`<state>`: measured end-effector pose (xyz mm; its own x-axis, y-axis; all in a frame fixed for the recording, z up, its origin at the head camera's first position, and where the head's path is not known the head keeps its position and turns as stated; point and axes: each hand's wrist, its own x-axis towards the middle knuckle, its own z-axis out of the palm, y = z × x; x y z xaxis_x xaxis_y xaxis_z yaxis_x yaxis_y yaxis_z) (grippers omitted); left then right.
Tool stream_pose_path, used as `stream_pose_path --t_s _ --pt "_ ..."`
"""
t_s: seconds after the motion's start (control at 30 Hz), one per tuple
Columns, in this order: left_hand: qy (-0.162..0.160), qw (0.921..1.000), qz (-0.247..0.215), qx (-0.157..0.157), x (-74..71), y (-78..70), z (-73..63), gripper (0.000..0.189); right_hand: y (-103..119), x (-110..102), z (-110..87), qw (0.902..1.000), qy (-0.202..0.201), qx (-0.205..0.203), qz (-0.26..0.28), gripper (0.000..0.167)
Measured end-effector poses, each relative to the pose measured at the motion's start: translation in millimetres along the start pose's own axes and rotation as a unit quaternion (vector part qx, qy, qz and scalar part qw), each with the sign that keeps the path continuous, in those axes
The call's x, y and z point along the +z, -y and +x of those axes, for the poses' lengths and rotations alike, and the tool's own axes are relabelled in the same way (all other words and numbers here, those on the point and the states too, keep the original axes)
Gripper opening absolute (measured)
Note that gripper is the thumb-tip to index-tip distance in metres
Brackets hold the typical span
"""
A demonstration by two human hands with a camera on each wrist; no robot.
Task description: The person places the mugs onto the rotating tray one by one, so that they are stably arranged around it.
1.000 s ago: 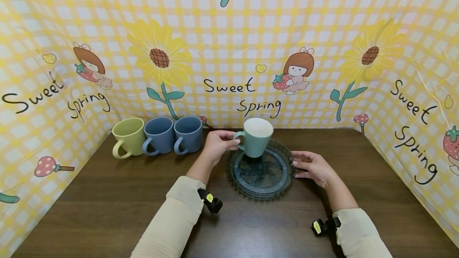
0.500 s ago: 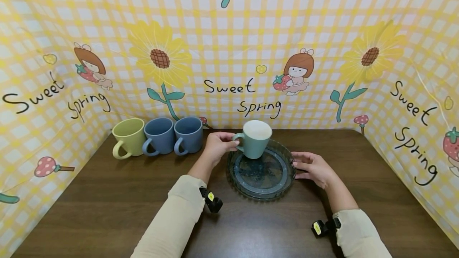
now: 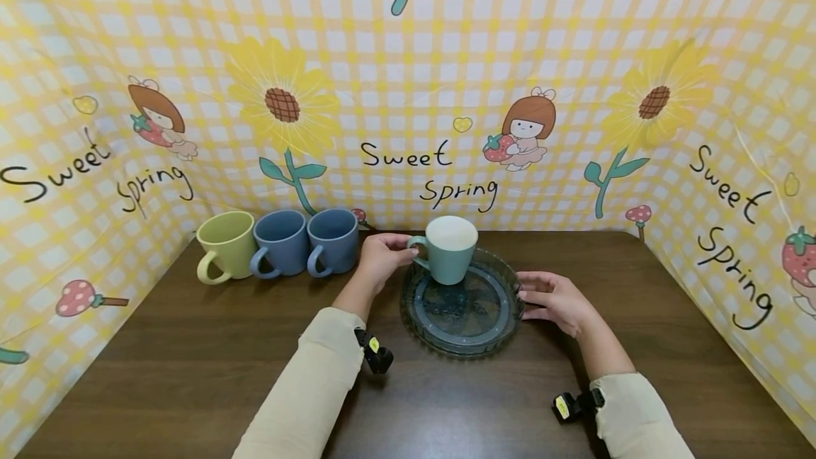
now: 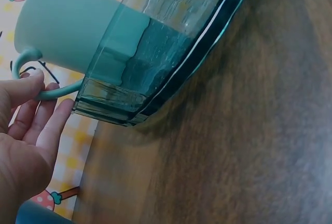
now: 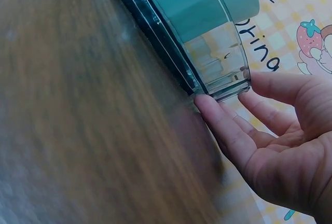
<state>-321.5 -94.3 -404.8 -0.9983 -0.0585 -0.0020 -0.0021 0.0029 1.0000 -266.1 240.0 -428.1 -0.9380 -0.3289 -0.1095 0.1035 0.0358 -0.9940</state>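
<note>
1 green mug (image 3: 449, 261) held by L hand (image 3: 382, 258) inside glass dish (image 3: 462, 321), seating unclr; dish touched, ungripped, by R hand (image 3: 558, 302). 3 mugs (image 3: 280, 246) unplaced, L of dish.

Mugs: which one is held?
The teal mug: the left hand pinches its handle. The yellow-green mug and two blue mugs stand in a row on the table, no hand on them.

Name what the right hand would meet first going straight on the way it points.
The right hand would meet the round, teal-tinted, transparent dish; its fingertips appear to touch that dish, though exact contact is hard to judge.
</note>
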Motion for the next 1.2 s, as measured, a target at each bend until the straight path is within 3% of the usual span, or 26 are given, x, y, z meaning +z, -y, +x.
stream_pose_path --t_s 0.5,0.83,1.2 --pt "0.034 0.9994 -0.003 -0.008 -12.4 -4.3 -6.4 0.036 3.2 -3.9 4.7 1.0000 -0.001 0.005 -0.006 0.053" --pt "0.026 0.9995 0.019 0.006 -23.1 -7.5 -20.9 0.038 10.8 -7.8 14.4 0.9979 0.003 0.001 -0.065 0.050" --pt "0.035 0.9970 0.058 0.036 -31.7 -8.4 -34.6 0.035 14.4 -12.6 23.9 0.9967 0.017 -0.023 -0.076 0.049"
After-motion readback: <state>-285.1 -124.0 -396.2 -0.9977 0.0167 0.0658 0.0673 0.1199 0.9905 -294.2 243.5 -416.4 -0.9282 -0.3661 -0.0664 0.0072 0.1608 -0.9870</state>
